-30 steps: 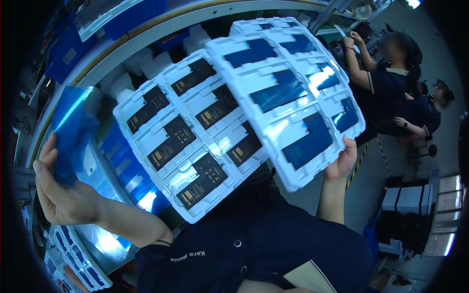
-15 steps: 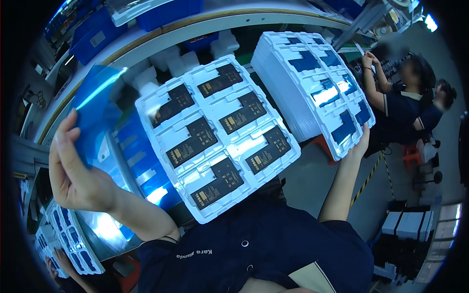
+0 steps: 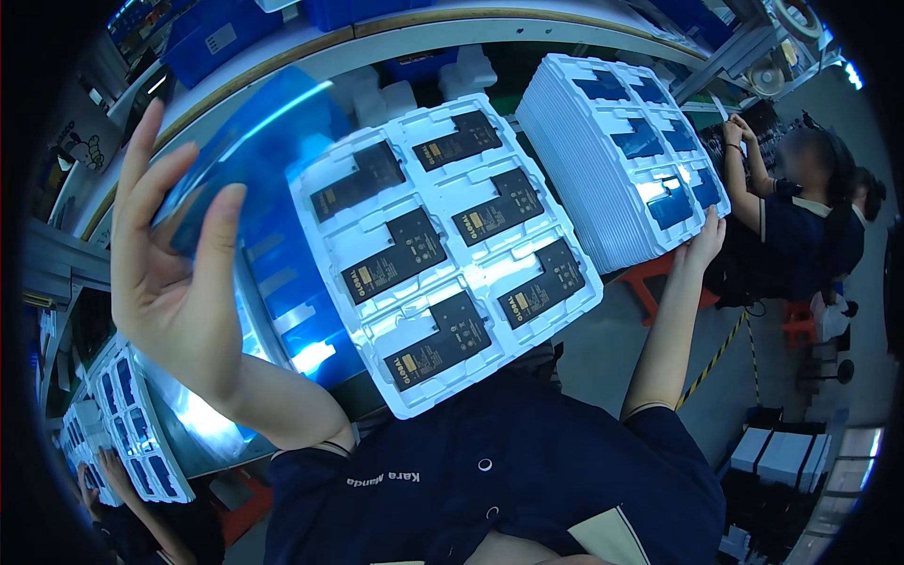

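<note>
A white moulded tray (image 3: pixel 443 250) holding six dark flat components lies at the middle of the view, resting against the person's dark blue shirt (image 3: pixel 508 480). The left hand (image 3: pixel 179 273) is raised beside it, fingers spread, its grip closed lightly on a blue translucent sheet (image 3: pixel 254 141). The right hand (image 3: pixel 704 240) presses open-palmed against the side of a tall stack of white trays (image 3: pixel 603 179), grasping nothing. Co-workers (image 3: pixel 800 226) sit at right.
</note>
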`<state>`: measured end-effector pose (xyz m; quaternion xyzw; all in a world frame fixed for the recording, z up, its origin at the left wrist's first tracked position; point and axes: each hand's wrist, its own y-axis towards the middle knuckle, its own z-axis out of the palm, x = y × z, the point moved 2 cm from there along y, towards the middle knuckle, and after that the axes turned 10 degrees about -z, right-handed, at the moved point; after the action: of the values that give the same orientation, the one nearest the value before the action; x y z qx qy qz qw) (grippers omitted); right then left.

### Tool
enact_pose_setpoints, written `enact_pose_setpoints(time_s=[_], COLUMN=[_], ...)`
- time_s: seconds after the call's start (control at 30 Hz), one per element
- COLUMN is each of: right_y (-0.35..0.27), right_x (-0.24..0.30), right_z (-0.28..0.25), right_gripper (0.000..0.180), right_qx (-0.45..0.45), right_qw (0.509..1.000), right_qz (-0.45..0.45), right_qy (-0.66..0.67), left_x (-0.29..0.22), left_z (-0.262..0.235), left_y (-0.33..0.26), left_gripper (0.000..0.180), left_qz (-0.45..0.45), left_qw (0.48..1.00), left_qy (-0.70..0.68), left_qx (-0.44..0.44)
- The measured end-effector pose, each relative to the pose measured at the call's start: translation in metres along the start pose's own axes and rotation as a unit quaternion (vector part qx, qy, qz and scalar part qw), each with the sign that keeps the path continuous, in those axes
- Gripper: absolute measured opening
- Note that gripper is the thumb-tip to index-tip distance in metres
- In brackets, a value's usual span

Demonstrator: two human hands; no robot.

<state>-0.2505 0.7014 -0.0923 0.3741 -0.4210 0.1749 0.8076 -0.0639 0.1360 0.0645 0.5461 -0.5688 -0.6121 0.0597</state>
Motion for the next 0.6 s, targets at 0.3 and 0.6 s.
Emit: enact_pose_setpoints(time_s=[0.3, 0.6], right_y=[-0.184, -0.262], right_x=[0.171, 0.177], right_z=[0.158, 0.185], right_gripper=[0.066, 0.026], right_qx=[0.424, 0.617], right_qw=[0.874, 0.688], right_qz=[-0.229, 0.277], right_qy=[0.059, 0.264], left_x=[-0.038, -0.066], left_z=[-0.004, -0.029], left_y=[-0.017, -0.052], left_gripper=[0.050, 0.052], left_qz=[0.091, 0.140], left_qw=[0.941, 0.945], left_qy=[-0.169, -0.068], left_qx=[0.280, 0.287])
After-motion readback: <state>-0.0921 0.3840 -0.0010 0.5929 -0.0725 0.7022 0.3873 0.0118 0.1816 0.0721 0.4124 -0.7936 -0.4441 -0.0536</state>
